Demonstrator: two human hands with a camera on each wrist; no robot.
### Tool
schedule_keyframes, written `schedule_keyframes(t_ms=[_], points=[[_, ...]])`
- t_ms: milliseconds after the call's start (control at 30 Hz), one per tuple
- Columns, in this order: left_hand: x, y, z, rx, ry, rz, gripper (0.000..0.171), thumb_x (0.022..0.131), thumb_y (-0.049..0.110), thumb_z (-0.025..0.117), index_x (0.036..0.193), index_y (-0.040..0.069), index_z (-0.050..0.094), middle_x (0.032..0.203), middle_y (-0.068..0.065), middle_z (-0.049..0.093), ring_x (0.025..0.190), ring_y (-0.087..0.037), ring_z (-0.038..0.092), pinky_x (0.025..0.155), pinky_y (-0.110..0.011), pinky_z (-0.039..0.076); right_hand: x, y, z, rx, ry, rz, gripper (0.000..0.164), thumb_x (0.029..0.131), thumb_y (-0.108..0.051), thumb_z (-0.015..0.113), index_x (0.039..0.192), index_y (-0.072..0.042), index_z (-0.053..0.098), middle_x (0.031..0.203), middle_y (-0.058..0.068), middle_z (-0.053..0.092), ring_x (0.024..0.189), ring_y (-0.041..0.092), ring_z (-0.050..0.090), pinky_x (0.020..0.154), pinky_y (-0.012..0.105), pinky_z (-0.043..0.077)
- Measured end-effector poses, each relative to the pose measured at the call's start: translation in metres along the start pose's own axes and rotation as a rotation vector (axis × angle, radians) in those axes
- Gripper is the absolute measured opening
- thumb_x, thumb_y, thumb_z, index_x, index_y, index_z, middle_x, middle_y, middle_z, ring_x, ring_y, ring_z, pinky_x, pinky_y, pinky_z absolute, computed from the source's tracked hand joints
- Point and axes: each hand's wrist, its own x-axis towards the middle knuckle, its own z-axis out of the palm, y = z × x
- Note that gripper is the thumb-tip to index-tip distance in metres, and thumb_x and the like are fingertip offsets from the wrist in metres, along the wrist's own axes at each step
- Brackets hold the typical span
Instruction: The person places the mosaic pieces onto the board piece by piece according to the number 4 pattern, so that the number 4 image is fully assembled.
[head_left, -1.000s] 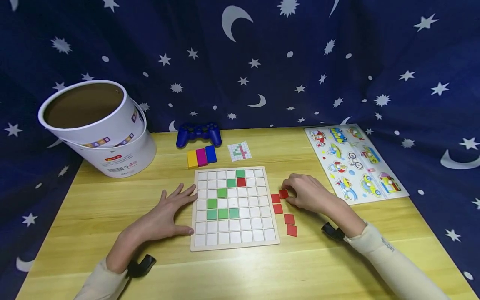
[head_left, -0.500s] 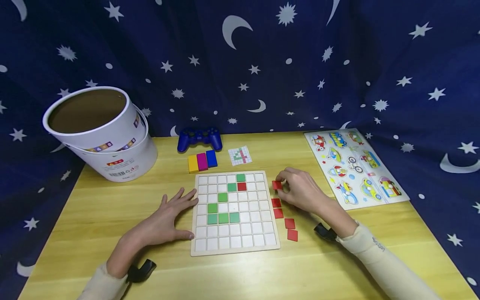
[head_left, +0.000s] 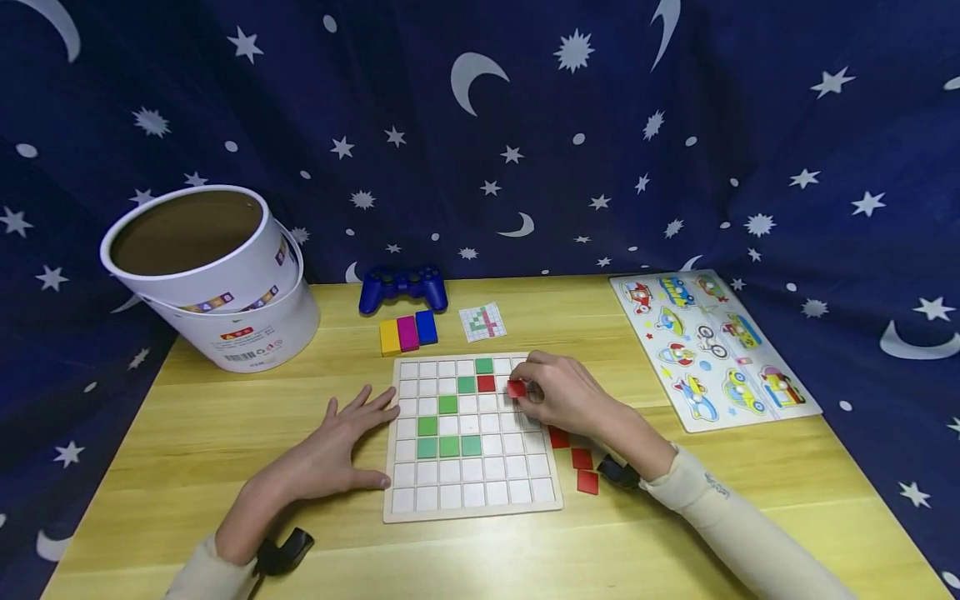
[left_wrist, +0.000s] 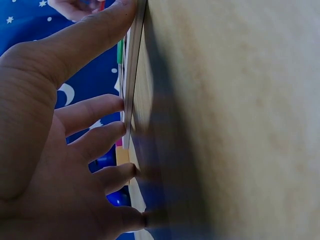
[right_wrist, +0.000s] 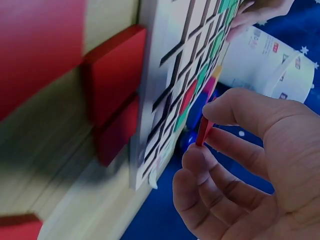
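Observation:
A wooden grid board (head_left: 472,516) with white cells lies on the table. Green tiles (head_left: 449,447) sit in several cells, and one red tile (head_left: 486,383) is in a cell near the top. My left hand (head_left: 330,450) has its fingers spread, with thumb and fingertips at the board's left edge. Over the board's upper right, my right hand (head_left: 568,397) pinches another red tile (right_wrist: 204,131) between thumb and fingers; the right wrist view shows it held on edge, apart from the board. Loose red tiles (head_left: 587,482) lie right of the board, partly hidden by the right arm.
Behind the board are a small pattern card (head_left: 483,322), yellow, magenta and blue stacks (head_left: 407,332) and a blue game controller (head_left: 403,289). A white bucket (head_left: 277,329) stands at back left, a picture puzzle board (head_left: 712,350) at right. A starry curtain (head_left: 405,100) closes the back.
My right hand has picked up a red tile from beside the board and carried it left, over the board's upper right cells. The left hand stays at the board's edge.

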Motion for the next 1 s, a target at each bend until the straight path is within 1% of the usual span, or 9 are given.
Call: schedule_keyframes(t_ms=[133, 367, 433, 533, 667, 800, 900, 1000], points=[[0.0, -0.001, 0.001, -0.001, -0.001, -0.004, 0.093, 0.074, 0.05, 0.085, 0.152, 0.017, 0.046, 0.165, 0.003, 0.02, 0.152, -0.033, 0.003, 0.109, -0.074, -0.005, 0.006, -0.006, 0.006, 0.01, -0.034, -0.017, 0.023, 0.079, -0.014, 0.081, 0.101, -0.01, 0.075, 0.087, -0.001, 0.06, 0.061, 0.007, 0.045, 0.054, 0.023, 0.04], [0.0, -0.001, 0.001, 0.002, -0.003, 0.001, 0.093, 0.074, 0.051, 0.085, 0.152, 0.017, 0.045, 0.165, 0.003, 0.02, 0.152, -0.033, 0.002, 0.109, -0.074, -0.004, 0.016, -0.014, 0.016, 0.014, -0.098, -0.015, 0.026, 0.082, -0.011, 0.076, 0.108, -0.009, 0.073, 0.086, -0.001, 0.059, 0.061, 0.009, 0.045, 0.052, 0.024, 0.038], [0.0, -0.001, 0.0, 0.001, -0.001, 0.002, 0.093, 0.074, 0.05, 0.085, 0.152, 0.017, 0.046, 0.165, 0.003, 0.02, 0.152, -0.033, 0.002, 0.109, -0.074, -0.004, 0.017, -0.016, 0.019, 0.009, -0.109, -0.02, 0.025, 0.083, -0.011, 0.075, 0.108, -0.009, 0.073, 0.084, -0.001, 0.058, 0.061, 0.009, 0.045, 0.052, 0.023, 0.037], [0.0, 0.0, -0.001, -0.001, -0.001, 0.003, 0.093, 0.074, 0.05, 0.085, 0.152, 0.017, 0.046, 0.165, 0.003, 0.02, 0.152, -0.033, 0.002, 0.109, -0.074, -0.004, 0.019, -0.018, 0.022, 0.007, -0.118, -0.042, 0.019, 0.084, -0.01, 0.075, 0.104, -0.009, 0.074, 0.081, -0.001, 0.057, 0.06, 0.009, 0.044, 0.052, 0.023, 0.037], [0.0, 0.0, -0.001, 0.002, -0.002, 0.004, 0.093, 0.075, 0.049, 0.085, 0.152, 0.016, 0.046, 0.165, 0.002, 0.02, 0.152, -0.033, 0.002, 0.109, -0.074, -0.004, 0.022, -0.019, 0.022, 0.007, -0.126, -0.066, 0.014, 0.085, -0.011, 0.076, 0.1, -0.011, 0.076, 0.081, -0.001, 0.059, 0.061, 0.009, 0.045, 0.052, 0.024, 0.039], [0.0, 0.0, -0.001, 0.006, -0.002, 0.0, 0.093, 0.074, 0.049, 0.086, 0.151, 0.016, 0.046, 0.165, 0.002, 0.02, 0.152, -0.033, 0.002, 0.11, -0.074, -0.004, 0.025, -0.019, 0.021, 0.012, -0.149, -0.062, 0.014, 0.086, -0.011, 0.078, 0.099, -0.011, 0.077, 0.084, -0.001, 0.062, 0.064, 0.011, 0.048, 0.055, 0.025, 0.043], [0.0, 0.0, -0.001, 0.008, -0.002, -0.001, 0.093, 0.075, 0.049, 0.086, 0.151, 0.016, 0.046, 0.165, 0.002, 0.02, 0.152, -0.033, 0.002, 0.11, -0.074, -0.004, 0.025, -0.019, 0.02, 0.012, -0.171, -0.045, 0.016, 0.086, -0.012, 0.078, 0.101, -0.011, 0.076, 0.083, 0.0, 0.061, 0.064, 0.011, 0.048, 0.055, 0.025, 0.042], [0.0, 0.0, -0.001, 0.007, -0.004, -0.001, 0.093, 0.075, 0.05, 0.085, 0.152, 0.016, 0.046, 0.165, 0.002, 0.02, 0.152, -0.033, 0.002, 0.11, -0.074, -0.004, 0.024, -0.017, 0.018, 0.016, -0.173, -0.031, 0.019, 0.086, -0.014, 0.079, 0.104, -0.011, 0.076, 0.082, 0.0, 0.059, 0.064, 0.011, 0.046, 0.054, 0.025, 0.039]])
